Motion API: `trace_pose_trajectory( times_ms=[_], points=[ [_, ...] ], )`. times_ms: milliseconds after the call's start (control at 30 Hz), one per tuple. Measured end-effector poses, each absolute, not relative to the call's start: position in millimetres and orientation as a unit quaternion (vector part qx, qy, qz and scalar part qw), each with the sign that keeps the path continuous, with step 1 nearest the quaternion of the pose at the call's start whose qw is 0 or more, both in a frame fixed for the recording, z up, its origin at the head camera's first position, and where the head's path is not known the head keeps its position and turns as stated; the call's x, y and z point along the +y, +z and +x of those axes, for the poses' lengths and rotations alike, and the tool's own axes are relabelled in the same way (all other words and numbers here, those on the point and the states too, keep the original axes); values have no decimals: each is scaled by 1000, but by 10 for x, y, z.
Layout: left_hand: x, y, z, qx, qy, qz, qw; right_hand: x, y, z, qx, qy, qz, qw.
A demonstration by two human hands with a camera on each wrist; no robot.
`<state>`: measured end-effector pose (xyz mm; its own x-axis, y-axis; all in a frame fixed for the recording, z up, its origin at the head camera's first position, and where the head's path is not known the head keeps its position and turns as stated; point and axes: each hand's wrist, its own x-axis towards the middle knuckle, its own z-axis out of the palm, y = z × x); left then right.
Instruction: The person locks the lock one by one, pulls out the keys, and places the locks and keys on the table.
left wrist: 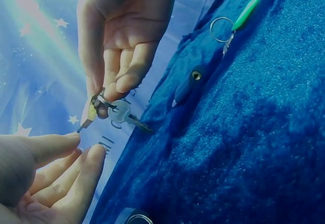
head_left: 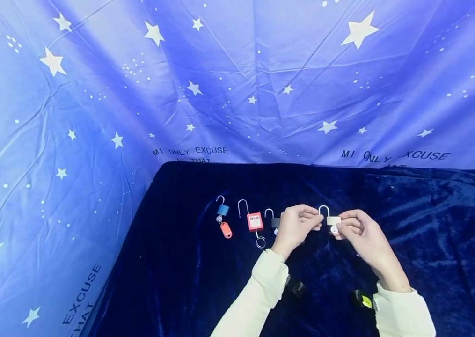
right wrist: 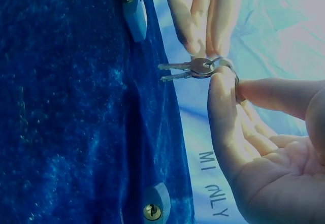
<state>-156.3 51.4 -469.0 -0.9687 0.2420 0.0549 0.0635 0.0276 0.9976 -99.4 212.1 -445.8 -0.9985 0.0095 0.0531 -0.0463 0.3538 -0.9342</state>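
A small brass padlock (head_left: 333, 220) with its shackle raised is held up between both hands. My right hand (head_left: 363, 234) pinches its body between thumb and fingers. From the left, the thumb and fingertips of my left hand (head_left: 296, 227) pinch at the shackle's free end. Two keys (right wrist: 195, 69) on a ring hang beneath the lock body. Close behind the left hand, a dark padlock (head_left: 276, 222) with an open shackle lies partly hidden.
Left of the hands lie a red padlock (head_left: 254, 221) with a ring and a blue padlock (head_left: 222, 209) with an orange tag (head_left: 226, 230). Another padlock (left wrist: 188, 87) and a green key tag (left wrist: 248, 11) rest on the dark blue velvet cloth (head_left: 170, 281). Starry fabric (head_left: 254, 117) hangs behind.
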Motion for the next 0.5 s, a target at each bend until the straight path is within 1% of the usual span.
trace_pose_trajectory(
  times_ms=[300,500],
  points=[
    [502,-4651,-1556,699,701,117,75,2131,-4452,-999,-829,557,19,38],
    [505,-4637,-1531,720,680,121,69,2146,-4455,-990,-832,551,24,58]
  ],
)
